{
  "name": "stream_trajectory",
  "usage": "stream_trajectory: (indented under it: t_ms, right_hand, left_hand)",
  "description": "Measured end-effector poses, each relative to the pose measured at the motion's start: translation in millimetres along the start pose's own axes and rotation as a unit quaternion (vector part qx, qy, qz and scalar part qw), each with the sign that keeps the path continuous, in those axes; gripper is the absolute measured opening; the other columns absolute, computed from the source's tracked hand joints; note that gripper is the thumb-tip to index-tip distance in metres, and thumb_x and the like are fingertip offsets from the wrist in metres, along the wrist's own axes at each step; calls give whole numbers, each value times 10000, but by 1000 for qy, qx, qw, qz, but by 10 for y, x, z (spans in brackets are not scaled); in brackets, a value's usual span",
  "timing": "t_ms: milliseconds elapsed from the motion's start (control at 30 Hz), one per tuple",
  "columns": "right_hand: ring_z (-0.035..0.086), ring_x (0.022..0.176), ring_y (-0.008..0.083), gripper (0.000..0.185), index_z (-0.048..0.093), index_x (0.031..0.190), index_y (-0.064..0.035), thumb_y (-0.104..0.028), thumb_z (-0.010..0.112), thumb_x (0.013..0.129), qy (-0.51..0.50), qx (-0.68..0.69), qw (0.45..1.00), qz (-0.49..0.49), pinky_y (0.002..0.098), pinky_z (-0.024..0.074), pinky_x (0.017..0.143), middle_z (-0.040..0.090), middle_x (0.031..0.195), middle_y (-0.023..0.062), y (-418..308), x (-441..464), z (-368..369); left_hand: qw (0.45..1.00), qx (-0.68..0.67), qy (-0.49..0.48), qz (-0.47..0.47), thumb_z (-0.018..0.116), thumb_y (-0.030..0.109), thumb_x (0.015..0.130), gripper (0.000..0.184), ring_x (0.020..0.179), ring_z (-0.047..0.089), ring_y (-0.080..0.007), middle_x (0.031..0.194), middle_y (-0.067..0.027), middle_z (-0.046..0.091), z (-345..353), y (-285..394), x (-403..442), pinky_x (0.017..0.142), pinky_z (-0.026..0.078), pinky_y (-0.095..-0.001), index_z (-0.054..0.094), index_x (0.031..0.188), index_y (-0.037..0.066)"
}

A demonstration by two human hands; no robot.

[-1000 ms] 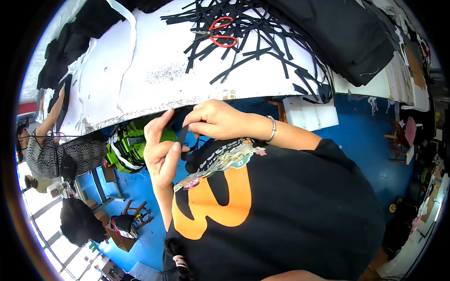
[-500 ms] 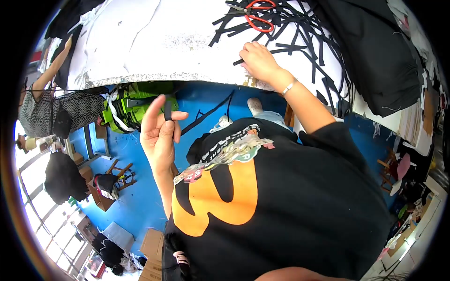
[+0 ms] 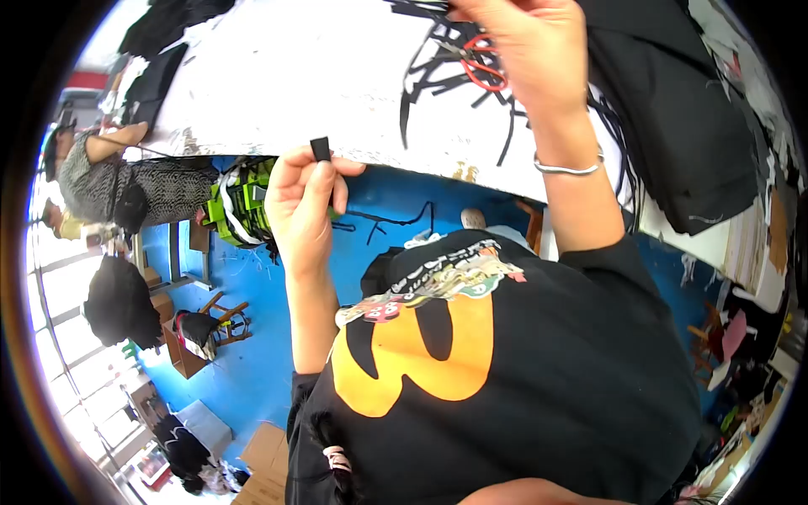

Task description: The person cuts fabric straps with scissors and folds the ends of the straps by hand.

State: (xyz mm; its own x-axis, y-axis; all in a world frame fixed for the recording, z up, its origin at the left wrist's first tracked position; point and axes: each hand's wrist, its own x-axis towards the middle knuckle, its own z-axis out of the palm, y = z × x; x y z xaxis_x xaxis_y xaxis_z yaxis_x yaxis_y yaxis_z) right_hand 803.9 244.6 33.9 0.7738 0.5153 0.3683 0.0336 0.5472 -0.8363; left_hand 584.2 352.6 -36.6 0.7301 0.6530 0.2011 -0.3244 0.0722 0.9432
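Note:
Pinched between the thumb and fingers of my left hand [image 3: 305, 198] is a short black strip [image 3: 320, 149], its end sticking up near the table's front edge. My right hand [image 3: 539, 46] is raised over the pile of black strips [image 3: 446, 74] at the top, with several strips hanging at its fingertips, so it is closed on them. Red-handled scissors [image 3: 484, 67] lie among the strips just left of my right wrist. A white table [image 3: 278, 84] lies under the pile.
Folded black fabric [image 3: 673, 109] covers the table's right side. Another person [image 3: 126, 185] stands at the far left, a hand near dark cloth. A green bundle [image 3: 240, 206] rests below the table edge. A stool [image 3: 227, 320] and boxes stand on the blue floor.
My right hand has moved up and right over the pile and lifted strips there. My left hand still holds its strip, now slightly higher. The view has shifted a little.

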Motion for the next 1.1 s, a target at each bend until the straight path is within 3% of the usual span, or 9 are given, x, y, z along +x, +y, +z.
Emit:
stream_trajectory:
  t_ms: [33, 100, 233, 300, 467, 533, 1100]
  right_hand:
    - [537, 593, 26, 60, 681, 862, 7, -45, 676, 833, 38, -28, 999, 20, 162, 411, 535, 633, 689, -5, -106, 1, 17]
    - [582, 633, 61, 95, 669, 886, 1, -87, 666, 852, -36, -69, 991, -112, 173, 468, 597, 685, 780, 59, -59, -10, 22]
    - [614, 672, 92, 111, 655, 938, 26, -43, 663, 852, -54, -50, 997, 21, 203, 491, 597, 684, 789, 92, 123, -380, 302]
    - [619, 691, 83, 128, 654, 954, 34, -48, 659, 856, -71, -10, 997, 43, 205, 500, 622, 686, 798, 71, 228, -522, 376]
    - [601, 742, 86, 118, 666, 960, 31, -16, 647, 853, -78, -73, 994, -16, 200, 481, 656, 664, 847, 57, 319, -655, 450]
    - [583, 761, 88, 113, 674, 948, 32, 5, 649, 841, -104, -96, 987, -81, 196, 463, 663, 641, 857, 58, 334, -639, 454]
    - [589, 790, 117, 130, 663, 955, 42, 45, 630, 829, -139, -122, 979, -81, 215, 474, 693, 633, 896, 91, 431, -626, 500]
  left_hand:
    - [1000, -9, -1, 15, 561, 46, 922, 105, 531, 467, -77, 855, -186, 678, 34, 60, 65, 505, 379, -183, 567, 1020, 11]
    - [998, -28, 16, 53, 564, 68, 926, 105, 539, 455, -88, 857, -154, 668, 169, 210, 156, 513, 367, -188, 583, 997, -7]
    - [994, -29, 38, 93, 625, 1, 862, 107, 622, 538, -110, 854, -117, 662, 416, 340, 255, 573, 423, -206, 632, 967, -19]
    - [996, -65, 50, 32, 680, 14, 827, 130, 634, 559, -66, 805, -52, 665, 540, 423, 262, 564, 439, -182, 651, 951, -10]
    - [991, -123, 53, 4, 701, 54, 826, 117, 654, 570, -71, 781, -38, 643, 510, 315, 246, 572, 443, -181, 641, 910, 0]
    - [990, -128, 63, 6, 702, 54, 826, 113, 655, 561, -67, 787, -35, 644, 503, 288, 253, 575, 438, -177, 642, 905, 0]
    - [981, -175, 89, -4, 693, 69, 839, 82, 668, 536, -47, 797, -26, 644, 441, 240, 309, 592, 421, -173, 637, 855, 12]
